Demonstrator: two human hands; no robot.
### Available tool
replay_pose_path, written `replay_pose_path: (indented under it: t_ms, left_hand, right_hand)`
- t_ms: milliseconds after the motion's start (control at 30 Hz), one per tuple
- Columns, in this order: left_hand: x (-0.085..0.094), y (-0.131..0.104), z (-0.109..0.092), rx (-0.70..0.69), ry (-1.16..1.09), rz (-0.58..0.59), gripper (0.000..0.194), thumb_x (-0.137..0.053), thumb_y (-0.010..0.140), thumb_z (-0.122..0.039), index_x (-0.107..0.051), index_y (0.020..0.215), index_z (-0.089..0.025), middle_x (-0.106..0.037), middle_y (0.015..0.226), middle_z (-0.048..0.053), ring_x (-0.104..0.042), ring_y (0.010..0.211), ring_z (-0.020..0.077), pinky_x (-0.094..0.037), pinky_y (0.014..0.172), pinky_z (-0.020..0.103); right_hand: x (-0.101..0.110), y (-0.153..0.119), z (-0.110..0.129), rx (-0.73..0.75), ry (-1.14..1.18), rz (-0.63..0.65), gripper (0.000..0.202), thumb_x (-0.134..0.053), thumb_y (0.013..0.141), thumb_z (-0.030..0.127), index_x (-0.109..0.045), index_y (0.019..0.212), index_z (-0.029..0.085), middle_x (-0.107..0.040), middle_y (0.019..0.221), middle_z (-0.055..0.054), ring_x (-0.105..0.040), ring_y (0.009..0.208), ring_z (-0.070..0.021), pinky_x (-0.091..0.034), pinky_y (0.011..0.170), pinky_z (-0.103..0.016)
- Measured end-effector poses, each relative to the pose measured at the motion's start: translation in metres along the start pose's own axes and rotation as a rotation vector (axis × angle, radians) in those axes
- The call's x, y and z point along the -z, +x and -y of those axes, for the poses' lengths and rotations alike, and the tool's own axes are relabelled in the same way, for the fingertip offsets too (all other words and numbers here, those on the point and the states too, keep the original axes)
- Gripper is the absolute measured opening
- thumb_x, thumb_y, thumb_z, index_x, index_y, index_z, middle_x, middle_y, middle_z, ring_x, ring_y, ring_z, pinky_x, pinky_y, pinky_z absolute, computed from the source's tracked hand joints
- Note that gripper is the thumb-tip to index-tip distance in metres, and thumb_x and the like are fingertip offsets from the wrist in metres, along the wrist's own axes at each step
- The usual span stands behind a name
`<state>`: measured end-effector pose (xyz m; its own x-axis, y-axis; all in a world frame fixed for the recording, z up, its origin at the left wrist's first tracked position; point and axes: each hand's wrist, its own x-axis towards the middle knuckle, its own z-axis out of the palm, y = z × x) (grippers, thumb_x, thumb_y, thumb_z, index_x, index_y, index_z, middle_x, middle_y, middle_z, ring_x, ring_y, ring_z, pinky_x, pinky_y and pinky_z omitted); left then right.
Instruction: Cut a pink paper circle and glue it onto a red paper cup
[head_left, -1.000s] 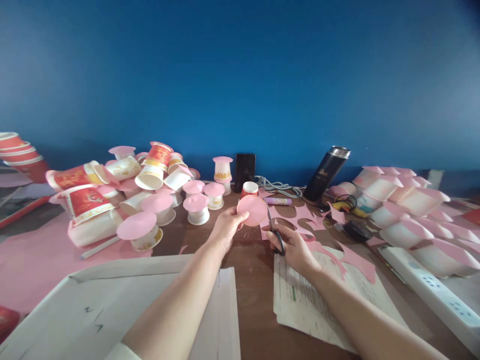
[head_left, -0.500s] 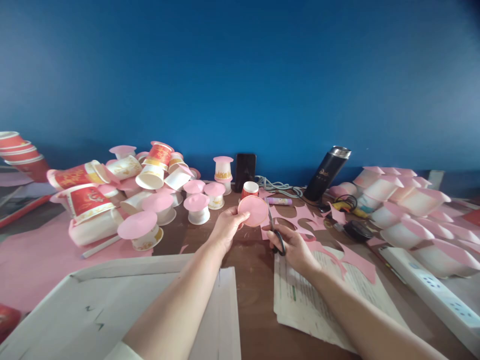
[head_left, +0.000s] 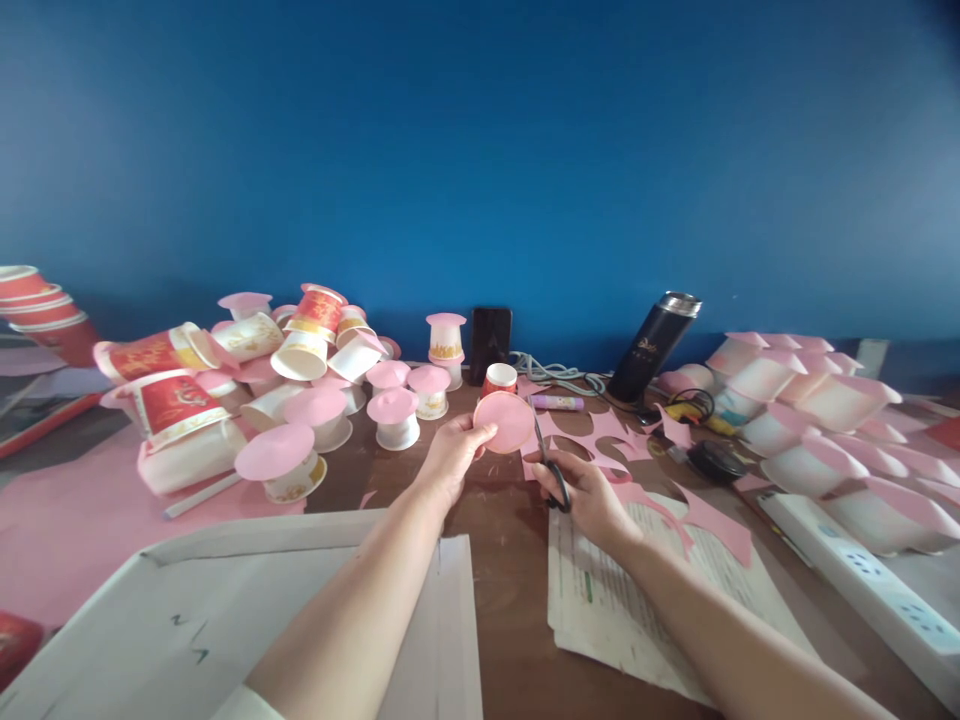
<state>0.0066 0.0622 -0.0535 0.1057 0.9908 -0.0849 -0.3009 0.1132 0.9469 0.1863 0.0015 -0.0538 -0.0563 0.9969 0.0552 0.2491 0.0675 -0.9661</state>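
Between thumb and fingers, my left hand (head_left: pixel 455 455) pinches a round pink paper disc (head_left: pixel 504 421) by its left edge. My right hand (head_left: pixel 583 487) grips black-handled scissors (head_left: pixel 551 470), their blades pointing up along the disc's right edge. Just behind the disc stands a small red-and-white paper cup (head_left: pixel 500 377), partly hidden by it. Pink paper offcuts (head_left: pixel 592 440) with round holes lie behind and beside my right hand. A purple glue stick (head_left: pixel 556 403) rests on its side at the back of them.
Several paper cups with pink discs (head_left: pixel 274 452) are heaped on the left. Pink-topped white cups (head_left: pixel 817 465) are stacked at right, near a power strip (head_left: pixel 862 570). Along the wall stand a phone (head_left: pixel 491 343) and a leaning black flask (head_left: pixel 654 348). Printed sheets (head_left: pixel 600 600) lie under my right forearm.
The disc and my left hand have shifted very slightly left. The scissors stay beside the disc's right edge, almost unmoved.
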Motion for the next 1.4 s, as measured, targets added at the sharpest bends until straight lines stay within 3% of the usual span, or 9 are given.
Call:
replay_pose_path:
  t_ms: [333,767,1167,1400]
  left_hand:
    - [-0.0005,-0.0011,-0.0030,-0.015,0.075,0.009,0.021,-0.069,0.061,-0.032,-0.059,0.065,-0.015,-0.047,0.053,-0.003,-0.037,0.051,0.0073,-0.024,0.053,0.024]
    - [0.0031,0.0013,0.0011,-0.046,0.122,0.024,0.022,-0.069,0.065,-0.035,-0.063,0.073,-0.014,-0.050,0.058,-0.002,-0.038,0.052,0.0080,-0.026,0.053,0.024]
    - [0.0034,0.0025,0.0021,-0.035,0.102,0.014,0.022,-0.070,0.065,-0.034,-0.064,0.074,-0.015,-0.053,0.061,-0.002,-0.039,0.053,0.0074,-0.027,0.053,0.023]
    - [0.0025,0.0025,0.0013,-0.029,0.003,-0.039,0.023,-0.073,0.062,-0.033,-0.065,0.073,-0.015,-0.055,0.061,-0.001,-0.041,0.054,0.0070,-0.030,0.054,0.022]
  right_hand:
    - [-0.0014,-0.0020,0.0038,-0.026,0.032,0.013,0.044,-0.065,0.073,0.058,-0.063,0.087,0.017,-0.052,0.061,0.002,-0.047,0.057,-0.0106,-0.037,0.054,-0.025]
    - [0.0021,0.0000,-0.0014,0.006,0.007,0.023,0.044,-0.065,0.076,0.055,-0.065,0.096,0.016,-0.050,0.061,0.003,-0.046,0.057,-0.0102,-0.036,0.053,-0.024]
    - [0.0006,0.0021,-0.0046,0.008,0.005,-0.006,0.042,-0.067,0.074,0.055,-0.066,0.091,0.016,-0.050,0.060,0.003,-0.045,0.055,-0.0096,-0.035,0.052,-0.024]
    - [-0.0001,0.0001,0.0014,0.001,0.033,-0.002,0.047,-0.065,0.076,0.055,-0.066,0.100,0.014,-0.051,0.060,0.002,-0.047,0.057,-0.0102,-0.038,0.054,-0.024]
